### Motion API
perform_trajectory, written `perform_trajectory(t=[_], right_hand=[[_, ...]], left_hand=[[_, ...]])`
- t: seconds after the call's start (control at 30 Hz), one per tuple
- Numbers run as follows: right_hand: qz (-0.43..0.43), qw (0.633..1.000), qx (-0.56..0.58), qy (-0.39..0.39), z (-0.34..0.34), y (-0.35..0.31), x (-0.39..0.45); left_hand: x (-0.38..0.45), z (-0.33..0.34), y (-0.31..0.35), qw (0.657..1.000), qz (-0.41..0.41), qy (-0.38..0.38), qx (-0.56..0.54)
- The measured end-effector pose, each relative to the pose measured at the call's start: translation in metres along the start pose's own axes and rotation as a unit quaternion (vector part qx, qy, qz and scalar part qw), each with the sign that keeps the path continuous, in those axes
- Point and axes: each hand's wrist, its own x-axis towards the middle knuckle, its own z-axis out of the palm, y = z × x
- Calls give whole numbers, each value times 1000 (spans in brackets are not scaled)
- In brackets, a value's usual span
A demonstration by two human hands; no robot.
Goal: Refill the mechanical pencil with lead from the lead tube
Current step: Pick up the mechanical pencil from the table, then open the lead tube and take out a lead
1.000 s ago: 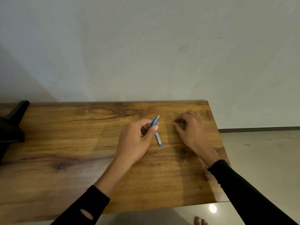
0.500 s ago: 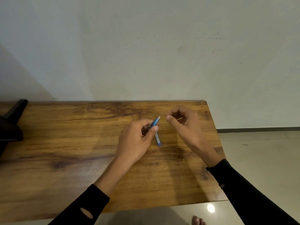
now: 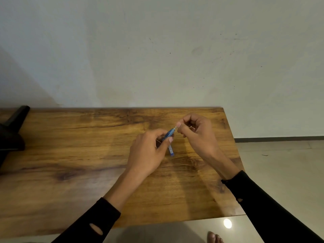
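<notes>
My left hand (image 3: 149, 151) grips a blue mechanical pencil (image 3: 169, 133) above the wooden table (image 3: 70, 155), its pale end tilted up and to the right. My right hand (image 3: 194, 130) meets that end. Its thumb and forefinger pinch what seems to be a thin lead, too fine to see clearly. The lead tube (image 3: 171, 150), a short blue and clear stick, lies on the table just below the pencil, partly behind my left thumb.
A black object (image 3: 10, 135) stands at the table's far left edge. The wall runs along the back of the table. The table's right edge drops to a tiled floor (image 3: 280, 163), and a bare foot (image 3: 214, 238) shows below the front edge.
My right hand rose from the table surface with its fingers pinched and moved left to the pencil's upper end. My left hand and the pencil stayed almost still.
</notes>
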Motion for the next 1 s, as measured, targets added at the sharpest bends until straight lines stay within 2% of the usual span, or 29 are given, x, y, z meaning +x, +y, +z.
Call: perform_trajectory(t=[0.1,0.17,0.33,0.43,0.63,1.0], right_hand=[[21,998,-16,53,-10,-3,5],[43,994,-75,60,-20,-4,9],[155,955,-251,-40,-37,6,14],[188,934,-295,-69,-34,14,13],[178,934,-303,-62,-33,18,11],[162,957,-242,3,-37,14,9]], left_hand=[[0,0,-1,1000,-10,2,-4],[1,-2,-1,1000,-18,2,-8],[2,-3,-2,999,-34,1,-21],[3,-3,-3,999,-35,1,-14],[4,-5,-5,999,-40,1,26],[5,-7,-10,974,-38,14,225]])
